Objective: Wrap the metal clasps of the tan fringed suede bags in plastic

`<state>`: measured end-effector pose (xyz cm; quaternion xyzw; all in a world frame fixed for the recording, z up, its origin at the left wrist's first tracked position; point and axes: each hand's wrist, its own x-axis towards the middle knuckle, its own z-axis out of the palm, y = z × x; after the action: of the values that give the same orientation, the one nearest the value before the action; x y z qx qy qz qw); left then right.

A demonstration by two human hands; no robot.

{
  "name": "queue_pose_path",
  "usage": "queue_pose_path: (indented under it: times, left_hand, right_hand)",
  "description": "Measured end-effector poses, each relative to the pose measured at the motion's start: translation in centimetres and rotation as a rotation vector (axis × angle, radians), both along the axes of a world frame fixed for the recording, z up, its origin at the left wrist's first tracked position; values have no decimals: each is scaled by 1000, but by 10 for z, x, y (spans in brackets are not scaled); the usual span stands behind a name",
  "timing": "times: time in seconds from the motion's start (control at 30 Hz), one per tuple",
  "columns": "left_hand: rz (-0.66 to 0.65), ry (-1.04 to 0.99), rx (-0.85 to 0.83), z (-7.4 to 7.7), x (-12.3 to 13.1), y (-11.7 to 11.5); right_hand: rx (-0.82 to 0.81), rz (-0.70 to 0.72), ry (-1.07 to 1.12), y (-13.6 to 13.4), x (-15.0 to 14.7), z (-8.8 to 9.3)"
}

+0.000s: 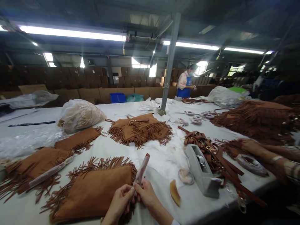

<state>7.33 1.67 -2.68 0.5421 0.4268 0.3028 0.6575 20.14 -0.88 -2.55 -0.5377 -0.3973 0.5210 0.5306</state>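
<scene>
A brown fringed suede bag (96,190) lies flat in front of me, its fringe spread along the far and left sides. At its right edge, both hands pinch a brown strap (142,167) covered in a pale, thin wrapping. My left hand (122,198) is closed on the strap's near end, its fingertips meeting those of my right hand (146,193). The strap's far end sticks up and away from my fingers. What exactly lies between the fingertips is hidden. To the right is a curved tan piece (175,192).
A grey tape dispenser (201,172) stands right, by loose brown straps (211,147). More fringed bags (140,126) lie ahead, with a bag pile (255,117) at right. A co-worker's arms (269,154) reach in from the right. Another person (185,82) stands behind the table (154,190).
</scene>
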Motion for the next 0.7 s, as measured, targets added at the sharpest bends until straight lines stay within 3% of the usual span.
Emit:
queue_pose_path:
  times: [0.23,0.43,0.53,0.7]
  left_hand:
    - [77,40,1,-1,6,-3]
    - [-10,-17,1,-4,3,-6]
    - [-33,-45,-12,-9,0,-3]
    - [56,-29,-26,-8,4,-1]
  right_hand:
    - [-57,-80,79,8,5,-17]
    - [-4,-352,128,17,34,9]
    - [-28,-382,86,24,50,17]
    - [-67,-395,-1,44,58,27]
